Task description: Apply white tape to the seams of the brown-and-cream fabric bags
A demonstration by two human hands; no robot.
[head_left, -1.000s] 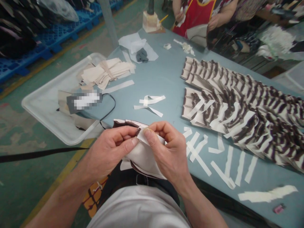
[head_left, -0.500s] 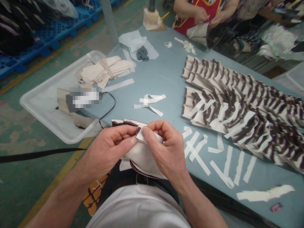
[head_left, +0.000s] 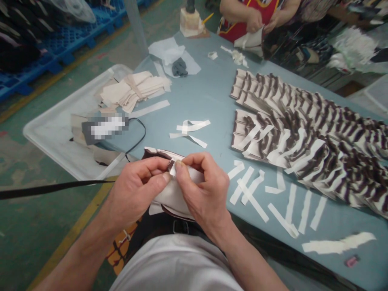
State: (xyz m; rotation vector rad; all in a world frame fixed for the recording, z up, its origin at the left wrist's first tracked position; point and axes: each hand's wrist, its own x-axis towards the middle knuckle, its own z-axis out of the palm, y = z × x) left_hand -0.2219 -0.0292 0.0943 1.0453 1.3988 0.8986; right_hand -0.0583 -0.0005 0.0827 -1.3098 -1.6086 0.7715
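Both my hands hold a white fabric piece (head_left: 174, 196) with a dark brown edge at the table's near edge. My left hand (head_left: 138, 190) pinches its top edge between thumb and fingers. My right hand (head_left: 201, 190) pinches a small white strip at the same spot, the fingertips of both hands meeting. The lower part of the piece is hidden behind my hands. Several loose white paper strips (head_left: 251, 194) lie on the blue table (head_left: 206, 97) just right of my right hand.
Long overlapping rows of brown-and-white pieces (head_left: 303, 129) fill the table's right side. A white tray (head_left: 57, 133) with beige pieces hangs off the left edge. A black strap (head_left: 54, 188) runs left. Another person in a red apron (head_left: 257, 20) handles material at the far end.
My hands shifted slightly left and up with the piece, the right fingers closing tighter on the strip. The person at the far end moved their hands onto a white piece.
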